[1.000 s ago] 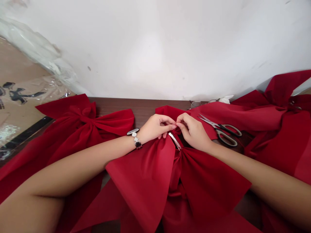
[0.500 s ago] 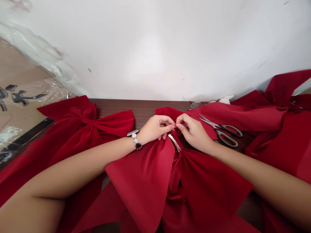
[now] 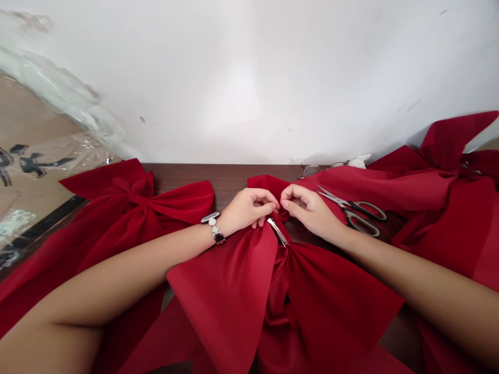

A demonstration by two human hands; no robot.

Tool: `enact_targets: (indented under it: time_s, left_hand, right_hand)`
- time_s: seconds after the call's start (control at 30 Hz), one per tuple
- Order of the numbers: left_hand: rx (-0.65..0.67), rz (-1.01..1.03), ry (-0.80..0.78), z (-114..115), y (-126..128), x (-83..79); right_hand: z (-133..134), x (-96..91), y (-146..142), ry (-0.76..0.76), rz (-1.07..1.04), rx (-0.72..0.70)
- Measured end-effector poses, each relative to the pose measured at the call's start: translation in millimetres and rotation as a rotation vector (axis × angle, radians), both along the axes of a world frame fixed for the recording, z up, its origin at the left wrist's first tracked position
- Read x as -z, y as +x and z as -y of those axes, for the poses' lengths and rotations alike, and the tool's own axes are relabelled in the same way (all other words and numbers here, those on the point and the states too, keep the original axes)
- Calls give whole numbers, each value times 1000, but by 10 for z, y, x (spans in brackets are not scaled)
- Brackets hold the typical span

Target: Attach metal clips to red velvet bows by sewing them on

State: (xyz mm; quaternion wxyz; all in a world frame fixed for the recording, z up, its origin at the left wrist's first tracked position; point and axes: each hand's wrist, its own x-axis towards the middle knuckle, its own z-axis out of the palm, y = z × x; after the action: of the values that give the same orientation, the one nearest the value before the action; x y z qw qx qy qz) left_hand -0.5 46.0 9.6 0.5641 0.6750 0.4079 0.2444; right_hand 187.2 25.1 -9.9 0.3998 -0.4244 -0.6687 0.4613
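Observation:
A large red fabric bow (image 3: 230,291) lies in front of me, gathered at its middle. A silver metal clip (image 3: 278,232) sits at that gather, slanting up toward my fingers. Just above the clip, my left hand (image 3: 255,208) is closed in a pinch, its wrist wearing a watch and a bracelet. Facing it, my right hand (image 3: 310,208) also pinches thumb against forefinger, its fingertips close to the left ones. Whatever lies between the fingertips is too small to make out.
A finished-looking red bow (image 3: 136,195) lies left on the brown table (image 3: 179,174). Scissors (image 3: 356,208) rest on the right near more red fabric (image 3: 390,184). Eyeglasses (image 3: 312,170) and a crumpled tissue (image 3: 359,161) are by the white wall (image 3: 234,78). A taped cardboard box (image 3: 39,119) stands left.
My fingertips have drawn slightly apart, both hands still pinched near the clip. The whole view has shifted a little; the bow and clip otherwise look the same.

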Motion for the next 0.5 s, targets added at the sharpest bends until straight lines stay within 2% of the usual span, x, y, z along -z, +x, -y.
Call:
enact_targets:
  time_s: [0.5]
  left_hand:
    - [6, -25, -23, -16, -35, 35]
  right_hand:
    - [-27, -26, 3, -60, -96, -5]
